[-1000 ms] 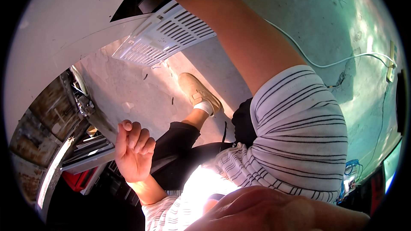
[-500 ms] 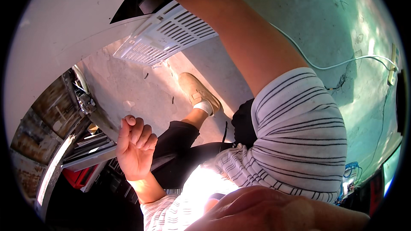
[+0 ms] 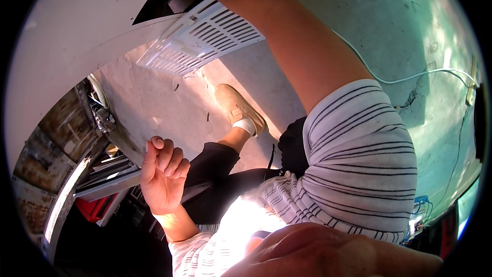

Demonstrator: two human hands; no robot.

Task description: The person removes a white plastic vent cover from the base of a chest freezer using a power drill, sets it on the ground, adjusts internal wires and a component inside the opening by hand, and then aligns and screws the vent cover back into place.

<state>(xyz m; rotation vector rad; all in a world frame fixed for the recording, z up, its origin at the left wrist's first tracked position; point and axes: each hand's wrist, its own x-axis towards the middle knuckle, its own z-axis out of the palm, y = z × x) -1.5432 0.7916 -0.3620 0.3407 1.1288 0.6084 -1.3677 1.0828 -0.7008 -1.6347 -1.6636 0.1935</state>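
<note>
My left hand (image 3: 165, 177) is raised at the lower left, palm turned up and fingers curled in, the thumb close to the index finger. Nothing shows in it, and it touches no other thing. My right arm (image 3: 297, 46) reaches across to the top of the view, over a white slotted panel (image 3: 202, 54). Its far end goes into shadow beside a dark opening (image 3: 159, 6) in a large white smooth casing (image 3: 77, 25), so my right hand is out of sight. What it touches or holds cannot be seen.
My shoe (image 3: 238, 105) rests on the concrete floor (image 3: 154, 95). A white cable (image 3: 405, 81) runs to a power strip (image 3: 472, 79) on the right. At the left lie rusty metal parts (image 3: 56, 138) and a red object (image 3: 95, 206). Blue wires (image 3: 423, 202) are at the lower right.
The view has shifted very slightly. My left hand keeps the same curled pose, and my right arm still reaches into the shadow at the top.
</note>
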